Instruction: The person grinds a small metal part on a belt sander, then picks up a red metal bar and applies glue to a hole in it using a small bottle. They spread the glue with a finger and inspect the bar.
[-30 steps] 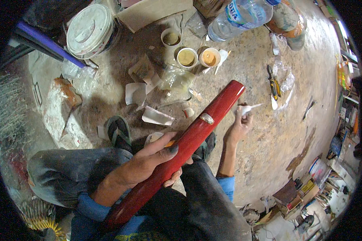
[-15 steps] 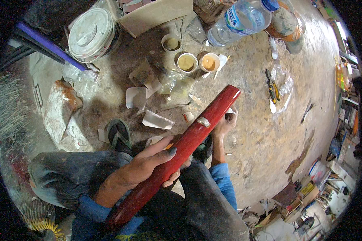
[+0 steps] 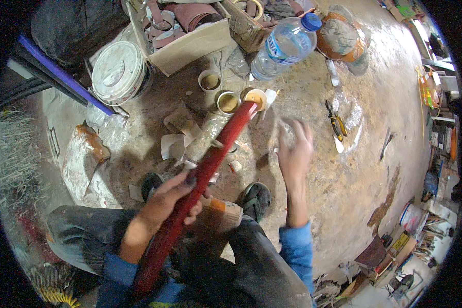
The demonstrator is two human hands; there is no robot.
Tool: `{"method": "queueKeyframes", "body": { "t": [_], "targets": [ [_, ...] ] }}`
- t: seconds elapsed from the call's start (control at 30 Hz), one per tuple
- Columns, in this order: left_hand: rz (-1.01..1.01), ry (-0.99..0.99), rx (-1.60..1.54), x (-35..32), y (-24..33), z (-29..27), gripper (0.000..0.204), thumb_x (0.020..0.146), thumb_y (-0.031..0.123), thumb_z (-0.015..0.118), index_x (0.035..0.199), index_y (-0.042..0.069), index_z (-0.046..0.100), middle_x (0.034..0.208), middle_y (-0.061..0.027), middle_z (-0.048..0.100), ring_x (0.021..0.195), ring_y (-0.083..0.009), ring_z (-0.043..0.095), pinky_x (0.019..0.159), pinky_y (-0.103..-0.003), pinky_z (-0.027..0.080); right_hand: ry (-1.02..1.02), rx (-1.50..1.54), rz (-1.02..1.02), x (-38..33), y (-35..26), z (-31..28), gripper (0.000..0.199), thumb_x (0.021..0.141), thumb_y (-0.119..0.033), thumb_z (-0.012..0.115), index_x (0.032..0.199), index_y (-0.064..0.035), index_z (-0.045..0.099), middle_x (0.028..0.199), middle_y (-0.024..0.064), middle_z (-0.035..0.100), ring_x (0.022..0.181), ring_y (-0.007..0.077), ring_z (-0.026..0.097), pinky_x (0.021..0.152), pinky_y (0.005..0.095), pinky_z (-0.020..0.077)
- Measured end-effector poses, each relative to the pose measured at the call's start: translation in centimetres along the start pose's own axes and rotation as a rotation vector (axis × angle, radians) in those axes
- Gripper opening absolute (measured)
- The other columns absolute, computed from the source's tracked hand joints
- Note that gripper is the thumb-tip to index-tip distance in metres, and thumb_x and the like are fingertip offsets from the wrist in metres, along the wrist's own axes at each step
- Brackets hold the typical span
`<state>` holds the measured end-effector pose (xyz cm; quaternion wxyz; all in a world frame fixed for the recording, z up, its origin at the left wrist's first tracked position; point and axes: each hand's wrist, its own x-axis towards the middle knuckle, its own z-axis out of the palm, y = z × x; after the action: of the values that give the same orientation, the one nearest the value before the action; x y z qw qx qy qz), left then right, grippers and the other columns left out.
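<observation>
My left hand (image 3: 172,203) is closed around a long, glossy red bar (image 3: 210,161) with a pale patch on its upper side. The bar slants up and away from my lap, its far end overlapping in view a white cup of orange-tan stuff (image 3: 256,96). Right of the bar, my right hand (image 3: 295,149) hovers over the floor, blurred by motion. A small white bit shows by its fingertips; whether it is held I cannot make out. Two more cups stand beside the first: one with yellowish stuff (image 3: 228,103), one with darker contents (image 3: 209,81).
A clear water bottle (image 3: 285,49) and a cardboard box of sandpaper rolls (image 3: 192,46) stand beyond the cups. Left is a lidded white bucket (image 3: 119,72). Pliers (image 3: 337,123) lie to the right. Paper scraps (image 3: 173,146) litter the floor near my feet.
The red bar has swung left, its far end now by the cups. My right hand has come out from beside the bar and moved right. The view has shifted, showing more of the box.
</observation>
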<state>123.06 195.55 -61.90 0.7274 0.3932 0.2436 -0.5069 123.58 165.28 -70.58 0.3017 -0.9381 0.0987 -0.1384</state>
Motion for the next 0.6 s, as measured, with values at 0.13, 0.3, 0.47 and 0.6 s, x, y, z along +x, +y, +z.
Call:
{"method": "queueKeyframes", "body": {
  "t": [0.13, 0.3, 0.47, 0.6],
  "targets": [
    [0.092, -0.047, -0.025, -0.8, 1.2, -0.8, 0.040, 0.099, 0.030, 0.053, 0.130, 0.006, 0.043, 0.096, -0.0098, 0.059, 0.061, -0.0123, 0.055, 0.044, -0.024, 0.044, -0.166, -0.376, -0.169, 7.6, 2.7, 7.0, 0.016, 0.083, -0.014, 0.065, 0.097, -0.0083, 0.069, 0.109, 0.0165, 0.062, 0.108, 0.0357, 0.057, 0.091, 0.0438, 0.0470],
    [0.099, -0.056, -0.009, -0.7, 1.2, -0.8, 0.045, 0.098, 0.035, 0.054, 0.130, 0.006, 0.042, 0.098, -0.0107, 0.060, 0.059, -0.0120, 0.055, 0.045, -0.024, 0.046, -0.394, -0.592, -0.060, 9.3, 5.3, 13.0, 0.018, 0.083, -0.016, 0.056, 0.096, -0.0110, 0.068, 0.107, 0.0172, 0.062, 0.104, 0.0342, 0.058, 0.086, 0.0422, 0.0497],
    [0.054, -0.036, 0.010, -0.5, 1.4, -0.6, 0.042, 0.098, 0.037, 0.054, 0.124, 0.006, 0.045, 0.087, -0.0099, 0.059, 0.058, -0.0124, 0.055, 0.045, -0.025, 0.045, -0.422, -0.462, 0.054, 9.3, 6.4, 14.9, 0.014, 0.082, -0.015, 0.056, 0.088, -0.0098, 0.067, 0.099, 0.0157, 0.063, 0.100, 0.0334, 0.059, 0.084, 0.0480, 0.0474],
    [0.018, -0.063, -0.019, -0.7, 1.4, -0.4, 0.037, 0.098, 0.037, 0.053, 0.117, 0.006, 0.048, 0.072, -0.0068, 0.055, 0.057, -0.0122, 0.054, 0.047, -0.025, 0.045, -0.248, -0.555, -0.195, 9.3, 5.2, 13.5, 0.013, 0.078, -0.012, 0.057, 0.083, -0.0044, 0.067, 0.098, 0.0190, 0.062, 0.096, 0.0361, 0.058, 0.081, 0.0467, 0.0471]
  ]
}}
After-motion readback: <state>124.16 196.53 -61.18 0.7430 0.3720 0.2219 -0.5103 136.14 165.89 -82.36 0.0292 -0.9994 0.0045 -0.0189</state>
